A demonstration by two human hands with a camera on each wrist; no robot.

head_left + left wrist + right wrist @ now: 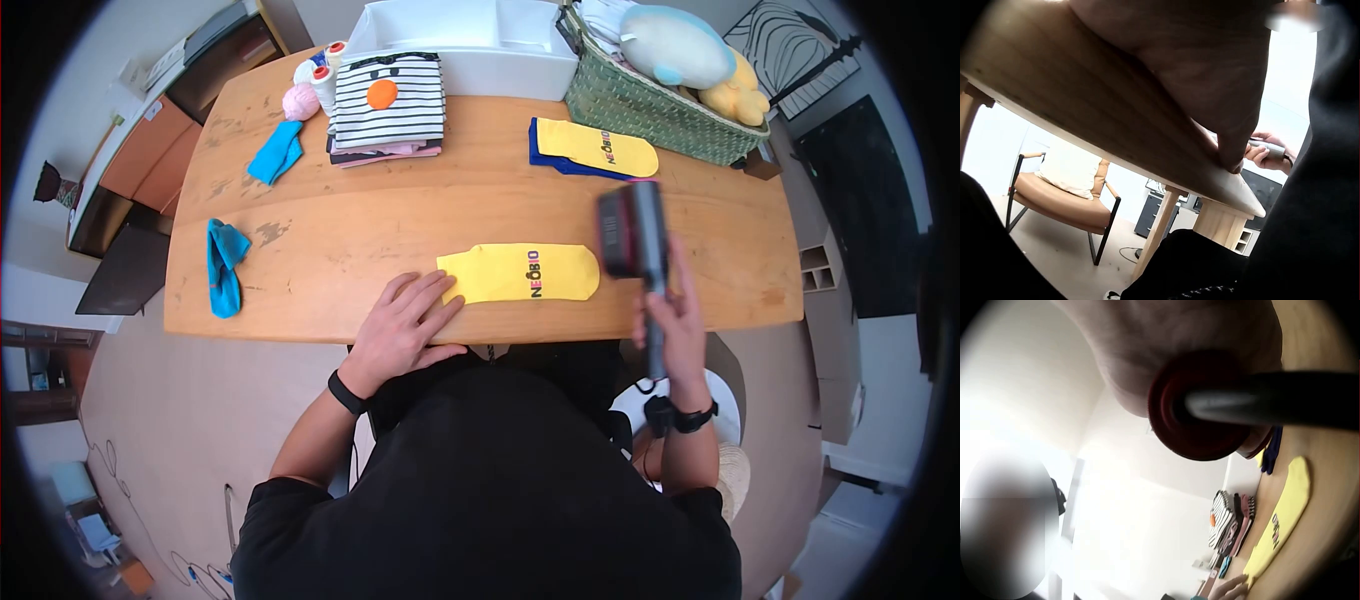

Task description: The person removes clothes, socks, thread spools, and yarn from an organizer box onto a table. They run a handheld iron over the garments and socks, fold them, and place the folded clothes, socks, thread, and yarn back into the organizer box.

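A yellow sock (515, 273) with printed lettering lies flat near the table's front edge. My left hand (405, 322) rests on its cuff end with the fingers spread. To the right of the toe, my right hand (682, 335) grips the grey handle of what looks like a handheld garment steamer (648, 235), raised with its dark head towards the sock. The right wrist view shows a black cord and the dark red handle end (1172, 434) close up, with the yellow sock (1282, 519) beyond. Farther back, another yellow sock (600, 147) lies on dark blue fabric (570, 166).
Two teal socks (226, 268) lie apart on the table's left side. At the back stand folded clothes (388, 115), thread spools (323, 85), a white divided bin (505, 75) and a green basket (650, 115) with plush toys. An armchair (1066, 194) stands beyond the table.
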